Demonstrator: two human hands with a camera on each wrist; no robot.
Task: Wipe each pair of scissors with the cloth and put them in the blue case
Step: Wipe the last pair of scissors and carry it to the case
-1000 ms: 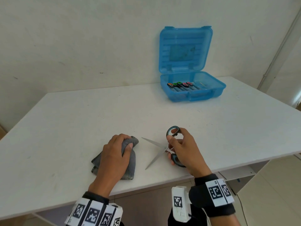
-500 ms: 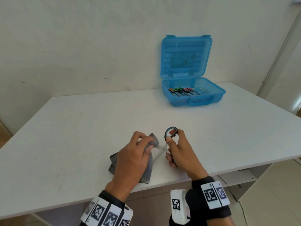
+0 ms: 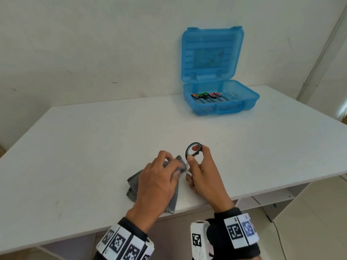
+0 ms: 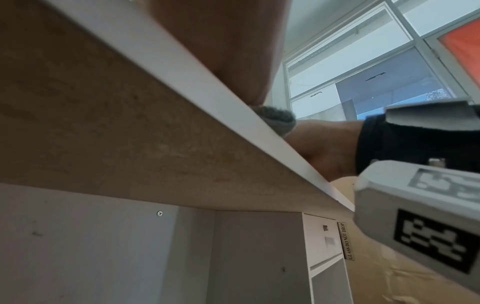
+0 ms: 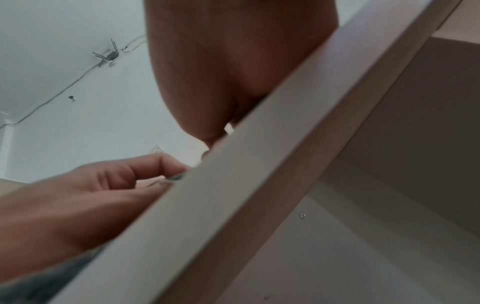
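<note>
Compared with a second back: cloth point(image 3: 170, 167) lifted off the worktop point(image 3: 93, 147) at one end and bunched over the blades, which showed open and bare before. Left hand point(image 3: 159, 177) clamped on that cloth, right hand point(image 3: 203, 171) gripping the scissors point(image 3: 193, 150) by the handles, thumb and fingertip pinching the upper black loop. Both hands touching, at the near edge.

Head view gives the whole thing; blades hidden under fabric. Left wrist view only catches the worktop's brown underside, a grey tuft of cloth point(image 4: 279, 119) poking over the edge, plus a window point(image 4: 363, 67). Right wrist view looks up past the edge, left hand's point(image 5: 85, 197) curled fingers pinching cloth, router point(image 5: 110, 54) and cable on the wall.

Blue case point(image 3: 219, 91) far right, lid standing open, several colourful-handled scissors lying side by side inside. White worktop, a bit scuffed, plain white wall point(image 3: 93, 44) behind.
</note>
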